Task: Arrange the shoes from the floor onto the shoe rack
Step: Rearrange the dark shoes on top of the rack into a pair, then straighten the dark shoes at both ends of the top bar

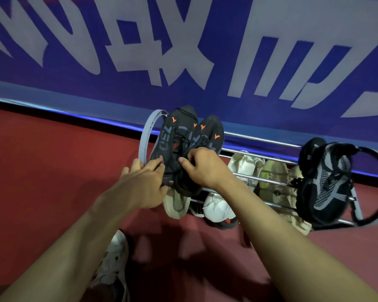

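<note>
Head view: right hand (202, 166) grips the heel of a black shoe (200, 144) on the rack (260, 156). Left hand (144, 179), fingers straight, touches the neighbouring black shoe (172, 136). White shoe (116, 264) on floor (42, 160).

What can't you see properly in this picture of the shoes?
- Head view: the lower-shelf shoes are partly hidden by the rack bars and the black pair.
- The right hand hides its own fingertips.
- The white shoe on the floor is partly covered by the left arm.
- The wall lettering is cut off by the top edge.

Metal shoe rack (260, 177) on red floor (42, 166), black pair (183, 144) and grey-black pair (323, 184) on top.
</note>
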